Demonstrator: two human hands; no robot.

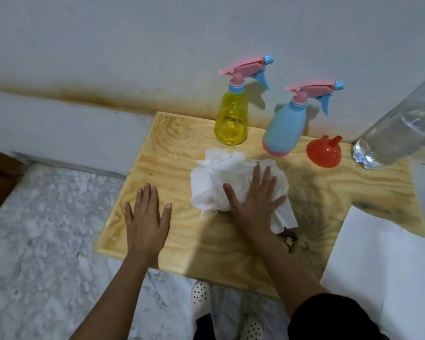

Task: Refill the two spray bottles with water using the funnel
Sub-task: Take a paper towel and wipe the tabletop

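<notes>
White tissue [221, 177] under R hand [254, 200], L hand [146, 217] flat

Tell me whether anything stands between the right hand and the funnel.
Nothing visible blocks it. The right hand presses flat on the crumpled paper towel; beyond it only bare wooden board lies before the red funnel. The blue spray bottle stands beside the funnel, left of that line.

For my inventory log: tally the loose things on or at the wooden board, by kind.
Spray bottles: 2 (yellow spray bottle, blue spray bottle)
Funnel: 1
Water bottle: 1
Crumpled paper towel: 1
Flat white sheet: 1
Total: 6
</notes>
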